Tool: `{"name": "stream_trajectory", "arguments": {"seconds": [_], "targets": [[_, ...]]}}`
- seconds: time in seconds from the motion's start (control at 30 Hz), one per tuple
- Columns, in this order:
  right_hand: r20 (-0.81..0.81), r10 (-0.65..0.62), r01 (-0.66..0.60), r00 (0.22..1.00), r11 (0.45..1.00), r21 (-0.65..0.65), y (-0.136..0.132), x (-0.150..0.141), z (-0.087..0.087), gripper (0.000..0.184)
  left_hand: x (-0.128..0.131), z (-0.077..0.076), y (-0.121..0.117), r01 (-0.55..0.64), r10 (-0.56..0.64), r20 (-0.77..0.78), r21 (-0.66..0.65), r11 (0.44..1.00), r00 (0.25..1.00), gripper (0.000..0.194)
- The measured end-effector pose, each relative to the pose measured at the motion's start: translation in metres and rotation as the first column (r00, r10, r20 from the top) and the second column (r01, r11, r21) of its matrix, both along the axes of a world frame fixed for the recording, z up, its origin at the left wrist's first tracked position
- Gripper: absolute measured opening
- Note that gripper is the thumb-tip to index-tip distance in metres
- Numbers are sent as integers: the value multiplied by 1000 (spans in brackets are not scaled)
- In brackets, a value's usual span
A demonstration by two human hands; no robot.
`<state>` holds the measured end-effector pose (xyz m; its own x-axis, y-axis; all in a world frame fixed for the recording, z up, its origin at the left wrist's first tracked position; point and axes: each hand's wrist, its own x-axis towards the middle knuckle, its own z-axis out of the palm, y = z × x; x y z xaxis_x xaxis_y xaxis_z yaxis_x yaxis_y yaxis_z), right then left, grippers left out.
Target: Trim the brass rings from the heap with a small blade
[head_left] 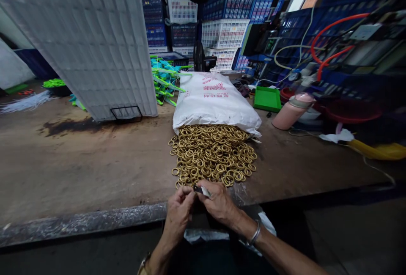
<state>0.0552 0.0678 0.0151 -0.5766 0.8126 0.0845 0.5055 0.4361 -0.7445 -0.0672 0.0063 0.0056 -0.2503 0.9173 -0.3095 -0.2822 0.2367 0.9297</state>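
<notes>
My left hand is closed in a pinch at the table's front edge; what its fingertips hold is hidden. Close against it, my right hand grips a small tool with a dark tip and a pale body, whose kind I cannot make out. The dark tip points toward the left fingertips. Just beyond both hands lies a spread heap of brass-coloured rings. The heap comes out of the open mouth of a white woven sack with red print, lying flat on the table.
A tall white ribbed panel stands on the wooden table at left. Green and blue plastic pieces lie behind it. To the right are a green tray, a pink bottle and orange hoses. Stacked crates fill the back.
</notes>
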Motion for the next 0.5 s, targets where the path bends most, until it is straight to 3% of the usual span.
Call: {"name": "stream_trajectory", "arguments": {"seconds": [0.1, 0.2, 0.37, 0.43, 0.5], "targets": [[-86, -54, 39, 995, 986, -165, 0, -1, -1, 20, 1, 2, 1, 4, -3, -66, 17, 1000, 998, 30], [-207, -62, -11, 976, 942, -335, 1, 0, 1, 31, 2, -1, 2, -24, 29, -105, 53, 998, 994, 26], [-282, -172, -34, 944, 798, -601, -1, 3, 3, 41, 6, -6, 3, -13, 40, -194, 140, 990, 980, 20], [-271, -208, -17, 940, 764, -645, -1, 3, 1, 40, 8, -5, 3, -9, 37, -203, 139, 990, 978, 20], [-277, -223, 7, 935, 789, -614, 0, 2, 0, 37, 9, -1, 4, 3, 13, -163, 96, 995, 987, 21]]}}
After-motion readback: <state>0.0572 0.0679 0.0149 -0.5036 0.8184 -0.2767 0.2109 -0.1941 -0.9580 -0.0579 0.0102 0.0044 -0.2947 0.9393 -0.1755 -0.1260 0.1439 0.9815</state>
